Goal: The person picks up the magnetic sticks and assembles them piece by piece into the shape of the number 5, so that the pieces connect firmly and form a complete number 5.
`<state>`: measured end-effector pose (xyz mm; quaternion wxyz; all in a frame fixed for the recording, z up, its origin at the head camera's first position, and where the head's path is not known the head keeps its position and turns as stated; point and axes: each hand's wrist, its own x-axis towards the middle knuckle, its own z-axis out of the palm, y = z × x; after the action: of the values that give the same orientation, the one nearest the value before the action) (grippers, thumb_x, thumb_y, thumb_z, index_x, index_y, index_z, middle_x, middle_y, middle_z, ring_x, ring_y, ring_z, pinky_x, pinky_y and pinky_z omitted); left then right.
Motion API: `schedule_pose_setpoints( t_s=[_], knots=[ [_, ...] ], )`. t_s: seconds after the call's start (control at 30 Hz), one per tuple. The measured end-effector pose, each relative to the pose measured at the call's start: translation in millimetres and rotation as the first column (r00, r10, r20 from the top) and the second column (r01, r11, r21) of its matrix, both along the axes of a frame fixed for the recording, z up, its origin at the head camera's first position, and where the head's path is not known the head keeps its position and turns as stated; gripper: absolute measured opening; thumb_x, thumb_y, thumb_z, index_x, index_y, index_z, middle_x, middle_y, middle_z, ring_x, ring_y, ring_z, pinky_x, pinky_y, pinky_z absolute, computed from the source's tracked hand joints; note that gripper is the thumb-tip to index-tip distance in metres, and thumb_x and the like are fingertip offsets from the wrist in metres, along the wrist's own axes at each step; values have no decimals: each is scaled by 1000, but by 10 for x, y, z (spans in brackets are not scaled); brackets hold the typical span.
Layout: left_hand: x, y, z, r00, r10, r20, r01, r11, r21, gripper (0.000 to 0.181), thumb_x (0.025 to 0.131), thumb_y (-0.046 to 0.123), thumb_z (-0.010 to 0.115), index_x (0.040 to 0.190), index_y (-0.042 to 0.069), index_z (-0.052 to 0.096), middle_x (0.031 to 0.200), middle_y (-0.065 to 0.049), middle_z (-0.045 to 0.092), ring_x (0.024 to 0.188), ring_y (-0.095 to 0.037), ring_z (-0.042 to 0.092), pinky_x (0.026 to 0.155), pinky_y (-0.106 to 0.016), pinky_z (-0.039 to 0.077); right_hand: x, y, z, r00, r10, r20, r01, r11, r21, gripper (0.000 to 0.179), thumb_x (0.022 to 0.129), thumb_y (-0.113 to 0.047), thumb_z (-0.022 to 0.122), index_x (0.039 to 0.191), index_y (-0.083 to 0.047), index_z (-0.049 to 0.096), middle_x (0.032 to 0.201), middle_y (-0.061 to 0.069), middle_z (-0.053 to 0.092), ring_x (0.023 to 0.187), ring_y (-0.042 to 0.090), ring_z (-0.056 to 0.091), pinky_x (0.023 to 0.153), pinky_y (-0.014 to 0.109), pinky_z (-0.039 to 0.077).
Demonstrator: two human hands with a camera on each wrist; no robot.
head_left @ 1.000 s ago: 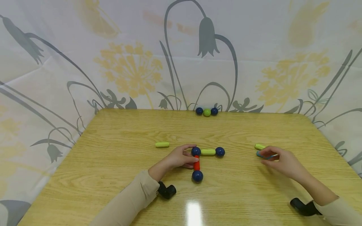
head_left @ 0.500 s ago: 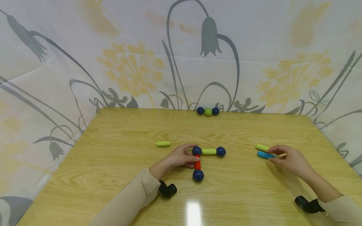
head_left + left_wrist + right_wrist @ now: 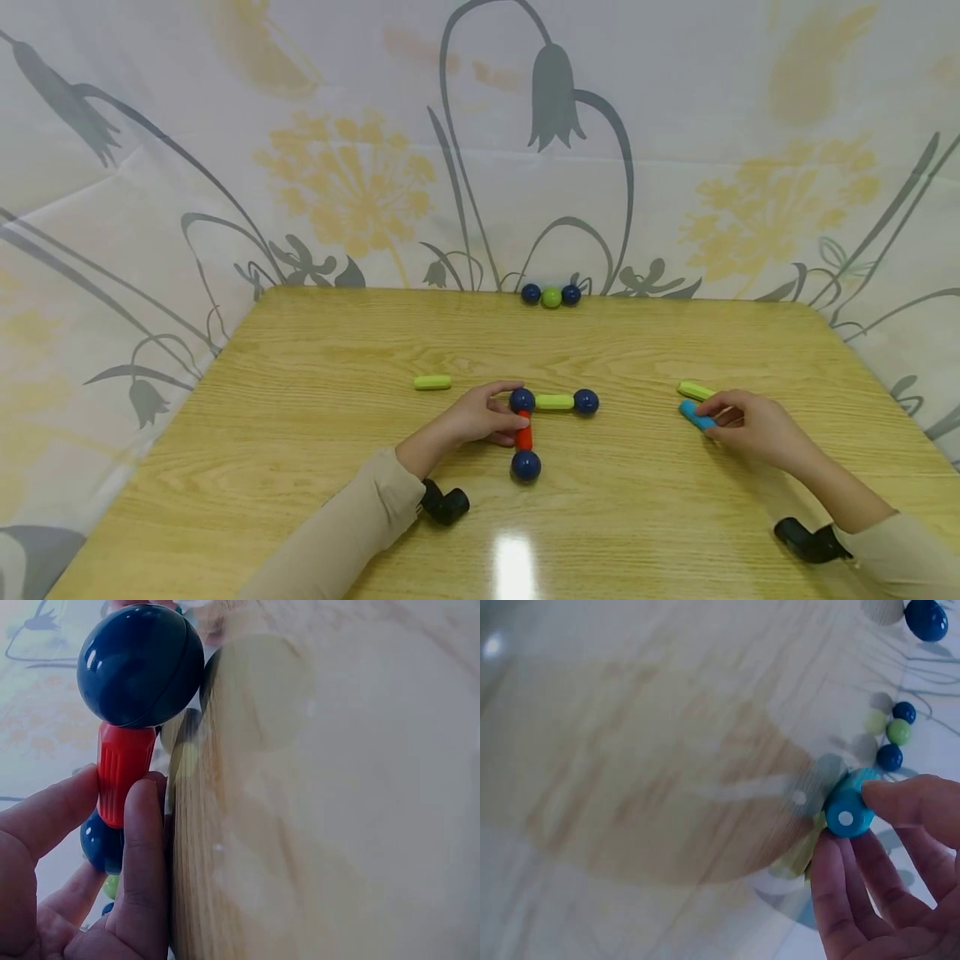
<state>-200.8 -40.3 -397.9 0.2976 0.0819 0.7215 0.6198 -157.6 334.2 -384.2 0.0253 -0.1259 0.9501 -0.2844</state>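
In the head view my left hand [image 3: 476,417] grips a red rod [image 3: 524,437] between thumb and fingers. Dark blue balls cap both ends of this rod; the far ball [image 3: 522,401] also joins a yellow-green rod [image 3: 554,402], which ends in another dark blue ball [image 3: 587,402]. The pieces form a corner. The left wrist view shows the thumb and a finger on either side of the red rod [image 3: 124,769]. My right hand [image 3: 757,427] pinches a bright blue rod [image 3: 694,415]; its round end with a white dot [image 3: 845,818] faces the right wrist camera.
Just beyond the blue rod lies a loose yellow-green rod [image 3: 694,391], partly behind the right fingers. A second one [image 3: 432,382] lies left of the joined pieces. A green ball [image 3: 551,297] between two dark blue balls stands at the wooden table's [image 3: 337,333] back edge.
The right hand first shifted slightly right, then back left. The blue rod has turned to a steeper slant, with the right fingers further over it. The left hand stays on the red rod.
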Motion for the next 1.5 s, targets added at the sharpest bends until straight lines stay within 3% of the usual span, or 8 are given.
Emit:
schedule_pose_setpoints(
  t_s=[0.23, 0.6, 0.83, 1.1, 1.5],
  knots=[
    [-9, 7, 1, 1000, -7, 3, 7, 1000, 7, 61, 88, 3, 64, 142, 7, 38, 99, -16, 59, 76, -23, 65, 69, -35, 56, 22, -86, -2, 998, 52, -34, -53, 998, -30, 15, 79, -9, 75, 91, -6, 67, 84, 0, 63, 72, 9, 59, 60, 24, 50],
    [-20, 16, 10, 1000, -14, -4, 14, 1000, 8, 60, 88, 3, 64, 142, 6, 38, 100, -17, 59, 77, -24, 65, 69, -34, 56, 34, -317, 18, 992, 128, -16, -129, 988, -87, 18, 80, -2, 72, 97, -5, 67, 90, 1, 62, 77, 11, 58, 64, 25, 51],
    [-30, 13, -8, 1000, 0, 8, 0, 1000, -12, 61, 87, 4, 66, 142, 9, 40, 100, -15, 60, 75, -23, 65, 66, -34, 56, 60, -539, -16, 968, 250, -8, -249, 957, -151, 18, 80, 0, 70, 97, -4, 67, 91, 2, 62, 78, 10, 57, 65, 26, 52],
    [-31, 13, -15, 1000, -5, 11, 5, 1000, -5, 62, 87, 5, 66, 142, 11, 39, 101, -14, 62, 71, -22, 65, 65, -34, 56, 100, -792, -33, 946, 322, 46, -306, 929, -209, 16, 83, -5, 69, 98, -7, 67, 93, 0, 62, 81, 12, 58, 66, 26, 52],
    [-21, 3, -14, 1000, -7, 0, 7, 1000, -3, 62, 87, 4, 65, 142, 10, 39, 99, -15, 62, 72, -23, 66, 66, -34, 56, 145, -1144, -37, 906, 423, 18, -406, 881, -241, 18, 80, 1, 68, 95, -8, 69, 91, -3, 64, 81, 10, 58, 66, 26, 52]
  ],
)
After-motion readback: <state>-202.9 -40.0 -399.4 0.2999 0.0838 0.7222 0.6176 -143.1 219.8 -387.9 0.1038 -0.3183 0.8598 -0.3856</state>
